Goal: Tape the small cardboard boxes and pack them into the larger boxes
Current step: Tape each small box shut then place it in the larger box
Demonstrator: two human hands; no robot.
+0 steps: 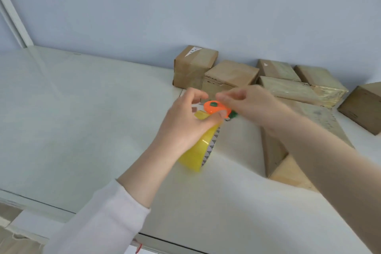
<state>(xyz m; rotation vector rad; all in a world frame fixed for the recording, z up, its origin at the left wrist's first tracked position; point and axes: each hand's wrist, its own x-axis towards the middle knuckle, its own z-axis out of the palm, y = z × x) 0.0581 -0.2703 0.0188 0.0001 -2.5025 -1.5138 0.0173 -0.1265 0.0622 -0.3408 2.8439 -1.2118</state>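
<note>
- Left hand (185,121): grip curled round a yellow roll of tape (198,150), thumb on its orange plastic cutter (214,107).
- Right hand (251,105): blurred at the cutter; cannot tell whether its grip pinches anything.
- Small brown cardboard boxes (231,76) stand along the white worktop (82,109)'s far edge.

The left hand (185,123) covers the upper half of the tape roll (198,150), so where the roll meets the orange cutter (214,107) is out of sight. The right hand (253,105) is blurred. Its fingertips merge with the cutter's edge, and whether they pinch tape, touch the cutter or hold nothing cannot be told. A green part (234,114) just beyond the cutter is mostly hidden behind that hand. The right forearm crosses the long box (274,150), hiding much of its top. The end box (365,107) is cut by the right edge. The label (192,50) on the rear box (191,72) is too small to read.
</note>
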